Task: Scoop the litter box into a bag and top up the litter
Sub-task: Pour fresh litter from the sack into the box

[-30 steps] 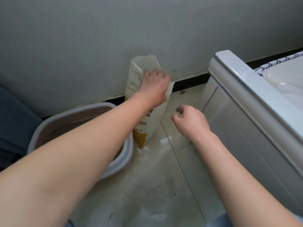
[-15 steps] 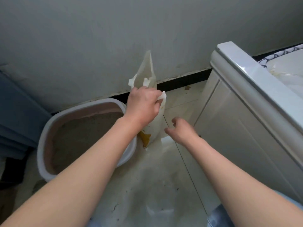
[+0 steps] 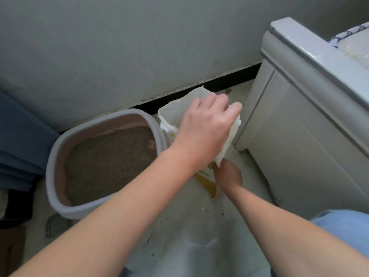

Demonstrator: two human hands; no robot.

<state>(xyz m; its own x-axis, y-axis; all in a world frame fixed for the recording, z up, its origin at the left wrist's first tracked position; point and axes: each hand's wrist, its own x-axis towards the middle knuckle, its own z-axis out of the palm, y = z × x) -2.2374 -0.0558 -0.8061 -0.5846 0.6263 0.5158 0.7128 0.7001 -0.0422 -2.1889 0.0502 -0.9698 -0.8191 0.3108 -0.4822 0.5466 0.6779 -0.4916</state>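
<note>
Left hand (image 3: 205, 130) still grips the litter bag (image 3: 175, 112) top, now tilted toward the litter box (image 3: 155, 124); right hand (image 3: 227, 174) has closed on its lower edge.

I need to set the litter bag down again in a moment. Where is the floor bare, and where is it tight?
Bare tile lies in front of the white cabinet, right of the right hand. The near floor below both forearms is open too, though speckled with spilled bits. It is tight where the litter bag, gripped by the left hand, sits between the litter box and the cabinet.
</note>
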